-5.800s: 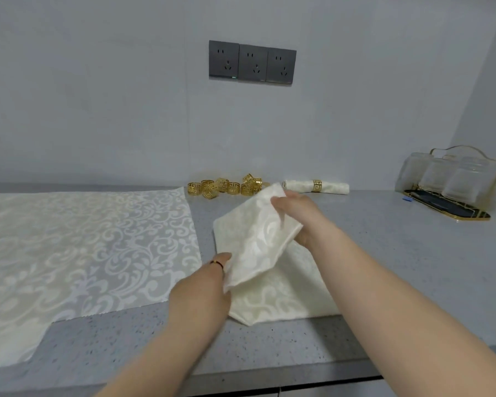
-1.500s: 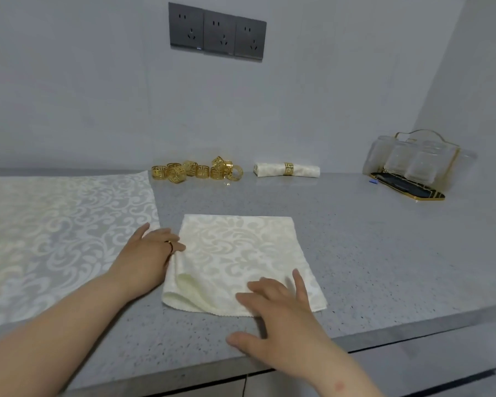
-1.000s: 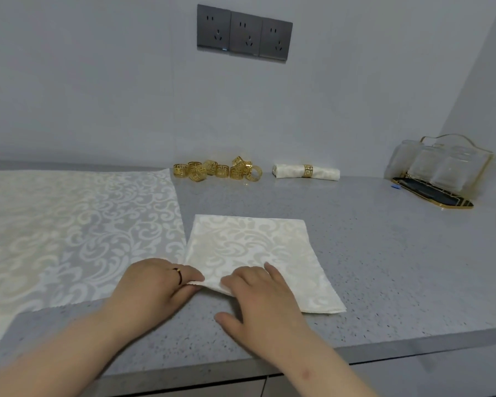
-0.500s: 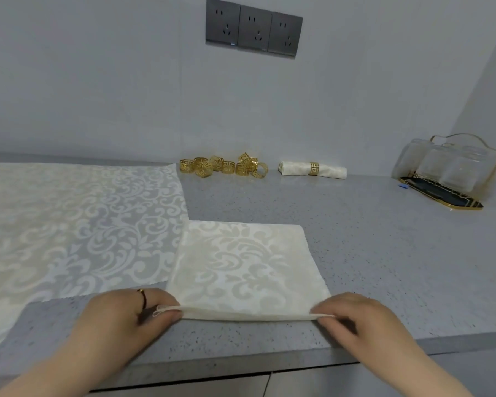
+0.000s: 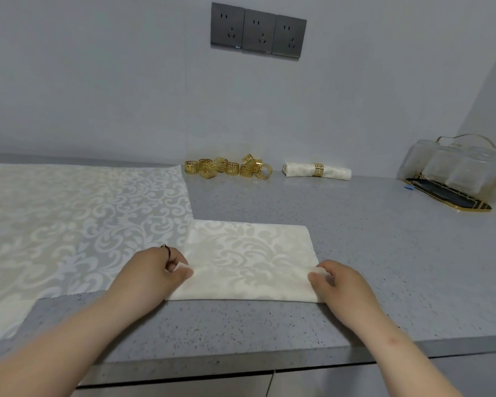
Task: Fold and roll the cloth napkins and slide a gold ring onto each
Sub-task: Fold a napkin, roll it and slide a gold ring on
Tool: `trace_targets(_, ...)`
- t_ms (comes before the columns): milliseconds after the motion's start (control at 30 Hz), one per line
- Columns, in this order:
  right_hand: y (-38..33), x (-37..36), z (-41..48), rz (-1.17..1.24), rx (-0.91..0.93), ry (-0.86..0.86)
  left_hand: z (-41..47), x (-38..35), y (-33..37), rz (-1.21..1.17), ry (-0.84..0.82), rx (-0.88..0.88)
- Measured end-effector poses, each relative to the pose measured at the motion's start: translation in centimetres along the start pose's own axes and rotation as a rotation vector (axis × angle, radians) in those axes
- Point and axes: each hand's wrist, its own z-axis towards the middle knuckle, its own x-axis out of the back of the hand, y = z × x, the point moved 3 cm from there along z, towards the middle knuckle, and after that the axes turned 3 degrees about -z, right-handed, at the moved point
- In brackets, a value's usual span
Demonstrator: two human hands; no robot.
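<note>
A folded cream damask napkin lies on the grey counter in front of me, its near edge turned over into a low roll. My left hand pinches the roll's left end. My right hand pinches its right end. A pile of several gold rings sits by the back wall. Right of them lies a finished rolled napkin with a gold ring round its middle.
A stack of flat cream napkins covers the counter's left side and touches the folded napkin's left edge. A black and gold tray with clear glasses stands at the back right. The counter's front edge runs just below my wrists.
Both hands went to the napkin's near corners, lifted the near edge and have turned it forward into a first roll. The napkin looks shorter front to back.
</note>
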Motion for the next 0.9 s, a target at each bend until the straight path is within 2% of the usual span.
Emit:
trace_targets(267,-0.4,-0.8,0.7,-0.249,0.011,0.06,0.7,-0.4,0.7,0.284,-0.058,-0.016)
trace_targets(367,-0.7,-0.9,0.5,-0.307,0.013,0.084,0.2,0.0,1.3,0.336,0.018,-0.086)
trace_targets(433,-1.2,-0.6,0.2,-0.364,-0.001,0.153,0.1,0.0,0.9,0.38,0.105,-0.274)
trace_targets(500,-1.2,-0.5,0.0,-0.473,0.124,0.317,-0.2,0.0,1.4,0.424,0.141,-0.509)
trace_targets(567,-1.7,-0.8,-0.2,-0.557,0.287,0.443,-0.4,-0.2,1.5,0.461,0.09,-0.699)
trace_targets(667,-1.6,-0.9,-0.1,-0.565,0.483,0.392,-0.1,-0.5,0.6,0.472,-0.002,-0.765)
trace_targets(800,0.3,-1.0,-0.1,-0.428,0.553,0.259,-0.5,0.3,-0.7,0.424,-0.06,-0.727)
trace_targets(900,1.1,-0.5,-0.7,-0.375,0.551,0.133,-0.9,0.7,-1.0,0.405,-0.179,-0.649)
